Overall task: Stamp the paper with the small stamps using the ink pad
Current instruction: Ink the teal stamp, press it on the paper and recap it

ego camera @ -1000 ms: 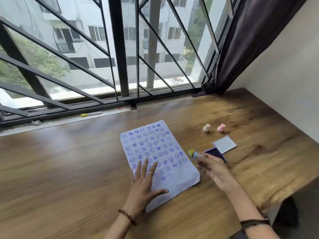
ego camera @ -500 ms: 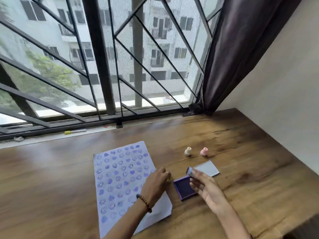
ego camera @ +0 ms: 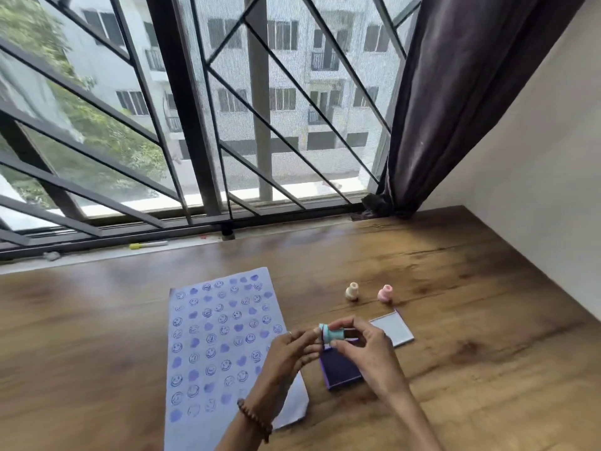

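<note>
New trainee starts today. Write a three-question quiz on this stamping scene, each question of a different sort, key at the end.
1. True or false: the teal stamp stands on the table.
2. Which lies nearest the pink stamp? A) cream stamp B) yellow pen C) curtain
3. Fill in: the paper carries smiley faces and ____ prints.

Key
1. False: the left hand and right hand hold it together above the ink pad.
2. A
3. heart
</note>
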Demonstrator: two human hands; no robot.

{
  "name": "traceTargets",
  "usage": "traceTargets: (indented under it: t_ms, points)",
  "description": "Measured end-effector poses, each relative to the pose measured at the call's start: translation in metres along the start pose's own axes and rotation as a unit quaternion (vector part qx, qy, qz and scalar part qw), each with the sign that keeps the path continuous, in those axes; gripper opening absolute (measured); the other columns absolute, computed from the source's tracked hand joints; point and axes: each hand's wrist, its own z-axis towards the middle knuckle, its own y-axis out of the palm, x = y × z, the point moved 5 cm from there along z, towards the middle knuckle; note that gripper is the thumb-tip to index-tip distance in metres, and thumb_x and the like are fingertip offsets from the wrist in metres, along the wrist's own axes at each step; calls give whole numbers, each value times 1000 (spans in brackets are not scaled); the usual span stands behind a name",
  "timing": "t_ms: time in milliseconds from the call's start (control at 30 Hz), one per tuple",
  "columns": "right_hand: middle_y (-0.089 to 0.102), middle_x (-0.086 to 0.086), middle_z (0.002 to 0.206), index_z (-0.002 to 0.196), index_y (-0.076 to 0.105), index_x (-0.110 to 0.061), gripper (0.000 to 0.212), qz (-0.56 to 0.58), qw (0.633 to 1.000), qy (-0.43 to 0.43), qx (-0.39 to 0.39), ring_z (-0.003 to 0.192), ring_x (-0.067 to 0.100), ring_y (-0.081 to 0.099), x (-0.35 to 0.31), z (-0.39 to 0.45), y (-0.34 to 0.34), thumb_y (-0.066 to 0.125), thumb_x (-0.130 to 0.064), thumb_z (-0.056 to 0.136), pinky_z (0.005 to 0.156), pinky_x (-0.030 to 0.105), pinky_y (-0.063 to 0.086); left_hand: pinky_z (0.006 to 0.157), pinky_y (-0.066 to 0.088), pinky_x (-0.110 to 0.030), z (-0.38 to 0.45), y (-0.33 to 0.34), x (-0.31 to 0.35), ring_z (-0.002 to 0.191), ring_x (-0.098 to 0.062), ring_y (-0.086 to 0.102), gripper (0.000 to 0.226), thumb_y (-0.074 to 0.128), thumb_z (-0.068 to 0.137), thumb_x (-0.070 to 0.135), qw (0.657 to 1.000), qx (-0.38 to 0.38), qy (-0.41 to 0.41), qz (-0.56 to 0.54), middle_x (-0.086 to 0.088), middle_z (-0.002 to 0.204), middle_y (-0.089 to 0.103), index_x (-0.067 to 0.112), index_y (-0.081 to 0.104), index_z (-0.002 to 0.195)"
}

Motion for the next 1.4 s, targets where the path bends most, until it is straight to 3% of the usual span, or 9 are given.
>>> traceTargets:
  t_ms: [100, 233, 400, 600, 767, 867, 1067, 1300, 1400]
  points:
    - [74, -9, 80, 78, 68, -33, 28, -12, 1000, -20, 19, 75, -6, 65, -5, 0, 0, 73, -6, 75, 67, 4, 47, 57, 55, -12, 1, -1, 4, 57, -6, 66, 9, 60, 82, 7, 1000, -26, 9, 2, -1, 61, 72, 5, 69, 84]
    - [72, -13, 74, 78, 68, -35, 23, -15, 999, -26, 36, 69, -5, 64, -8, 4, 0, 72, -13, 77, 63, 4, 46, 64, 56, -15, 4, -3, 9, 68, -10, 68, 21, 70, 65, 23, 998, -49, 23, 7, -4, 74, 75, 11, 74, 82]
    - [63, -18, 59, 76, 64, -32, 8, -35, 999, -3, 25, 62, 0, 56, 1, 12, 10, 66, -29, 83, 60, 10, 42, 66, 57, -16, 11, -9, 3, 74, -15, 70, 11, 62, 82, 9, 998, -46, 13, 35, -7, 79, 76, 11, 73, 84]
    - [68, -3, 95, 97, 61, -26, 15, 67, 994, 87, -9, 85, 8, 64, 20, 21, 24, 65, -29, 83, 61, 14, 49, 65, 58, -18, 15, -20, -1, 76, -17, 71, 18, 56, 86, 4, 1000, -9, 22, -11, -8, 79, 76, 14, 71, 82]
    - [72, -4, 94, 95, 65, -21, 17, 92, 991, 95, -28, 86, 5, 67, 24, 34, 31, 70, -16, 80, 60, 15, 52, 69, 55, -17, 25, -24, 10, 89, -16, 70, 14, 64, 82, 6, 988, -10, 110, 112, -4, 91, 75, 16, 65, 91]
    - [72, -7, 88, 90, 67, -23, 14, 46, 996, 75, -19, 81, 1, 66, 24, 50, 32, 72, -18, 78, 65, 16, 53, 71, 50, -12, 37, -32, 24, 88, -15, 67, 14, 70, 79, 11, 956, 32, 168, 239, 1, 91, 73, 21, 66, 88]
    - [69, -7, 86, 84, 64, -28, 16, -76, 996, 45, -1, 75, -1, 63, 27, 84, 36, 70, -15, 79, 62, 3, 44, 85, 22, -25, 71, -36, 36, 113, -16, 40, 23, 75, 71, 29, 808, 140, 256, 513, 3, 122, 55, 26, 66, 93]
    - [71, 5, 98, 94, 67, -14, 13, -180, 982, 31, 49, 88, 18, 66, 37, 97, 31, 66, -13, 81, 78, 33, 54, 97, 12, -31, 104, -28, 22, 135, -19, 21, 23, 69, 75, 39, 789, 127, 217, 561, 2, 135, 45, 28, 62, 94]
    - [70, 4, 103, 100, 66, -15, 16, -200, 978, 24, 55, 92, 18, 65, 35, 95, 29, 64, -15, 83, 80, 32, 53, 99, 12, -30, 104, -29, 19, 136, -20, 23, 22, 68, 77, 34, 782, 136, 205, 572, 2, 134, 46, 26, 63, 97]
